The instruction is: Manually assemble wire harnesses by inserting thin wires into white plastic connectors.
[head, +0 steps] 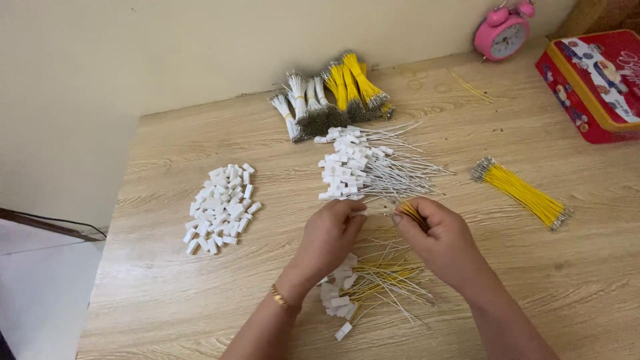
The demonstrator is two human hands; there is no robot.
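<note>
My left hand (331,233) hovers over the wooden table (167,307), fingertips pinched together near the edge of a pile of white wires with white plastic connectors (363,170); what it pinches is too small to tell. My right hand (437,237) grips a few short yellow wires (411,213) between thumb and fingers. Below both hands lies a heap of connectors fitted with yellow and white wires (363,287). A gold bracelet (281,298) sits on my left wrist.
A pile of loose white connectors (223,207) lies at the left. Bundles of white and yellow wires (333,97) rest by the wall. A yellow wire bundle (523,193) lies at right, with a red tin (593,83) and pink alarm clock (503,30) behind.
</note>
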